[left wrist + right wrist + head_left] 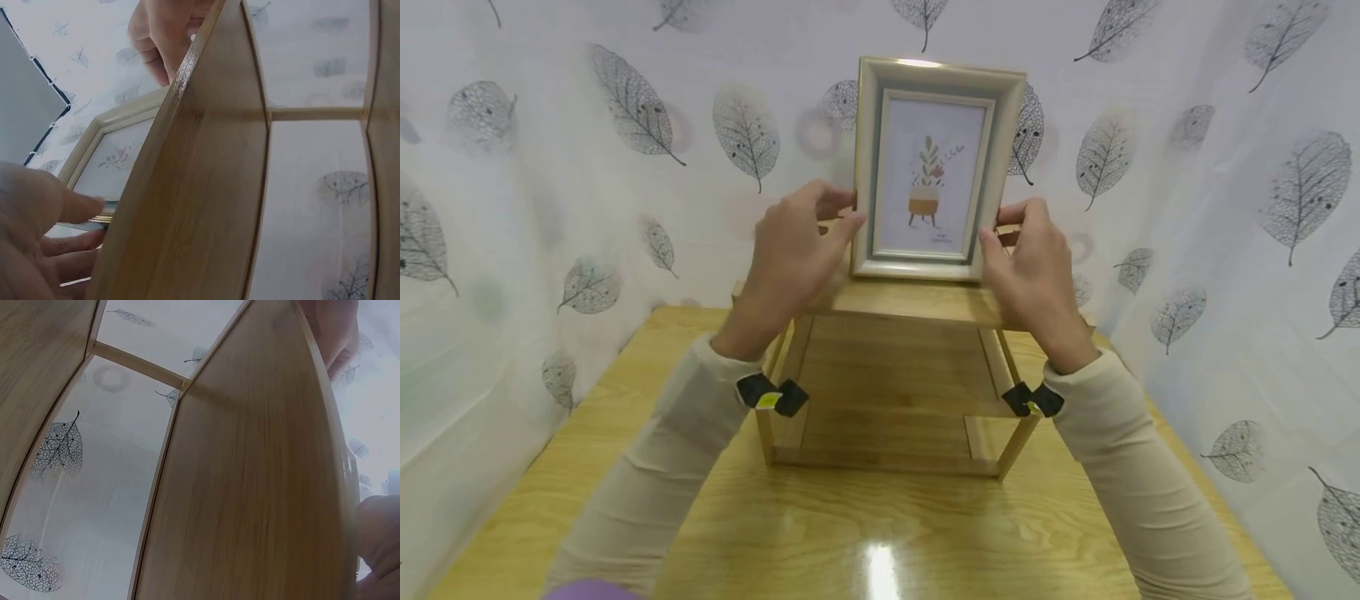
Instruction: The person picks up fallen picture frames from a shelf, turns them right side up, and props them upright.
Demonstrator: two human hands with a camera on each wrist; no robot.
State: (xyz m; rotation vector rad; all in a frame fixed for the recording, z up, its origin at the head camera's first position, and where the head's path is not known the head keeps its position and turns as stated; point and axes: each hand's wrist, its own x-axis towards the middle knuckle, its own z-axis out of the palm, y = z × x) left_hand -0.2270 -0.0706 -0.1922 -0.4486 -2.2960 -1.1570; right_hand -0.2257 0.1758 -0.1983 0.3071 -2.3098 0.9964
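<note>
A pale gold picture frame (934, 171) with a print of a potted plant stands nearly upright over the top board of a wooden two-tier rack (910, 302). Its lower edge is right at that board. My left hand (797, 250) pinches the left side of the frame between thumb and fingers. On the opposite side, my right hand (1033, 262) grips the lower right edge in the same way. From below, the left wrist view shows the left thumb and fingers at the frame's edge. The rack's board hides most of the right hand's grip in the right wrist view.
The rack stands on a glossy wooden table (880, 517), with a lower shelf (880, 367) beneath the top board. A white curtain (715, 50) printed with grey leaves hangs behind and on both sides. Something purple (593, 590) shows at the bottom left edge.
</note>
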